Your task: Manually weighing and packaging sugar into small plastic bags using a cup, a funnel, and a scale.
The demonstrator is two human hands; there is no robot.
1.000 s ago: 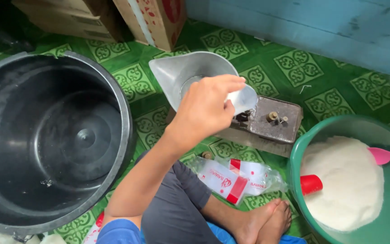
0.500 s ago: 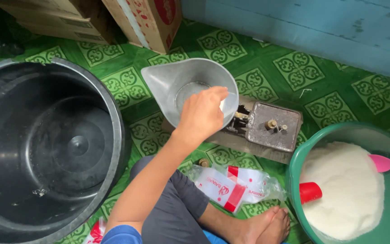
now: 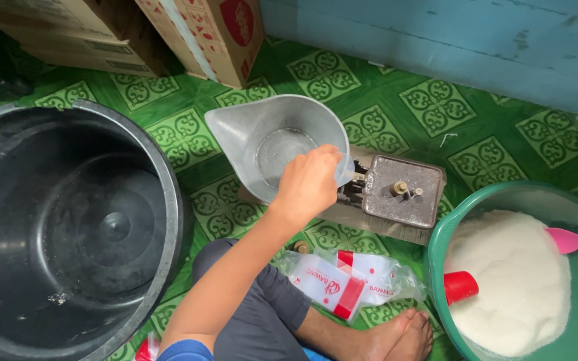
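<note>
- The left hand (image 3: 308, 182) is closing around a small clear cup (image 3: 344, 170), mostly hiding it, at the rim of the scale's metal scoop pan (image 3: 272, 137).
- The right hand is lying outside the view.
- The green basin (image 3: 436, 234) of white grains is being cut off by the edge.

A wide grey plastic scoop pan (image 3: 272, 144) sits empty on a small metal balance scale (image 3: 396, 194), spout pointing left, mid-floor between tubs.
</note>
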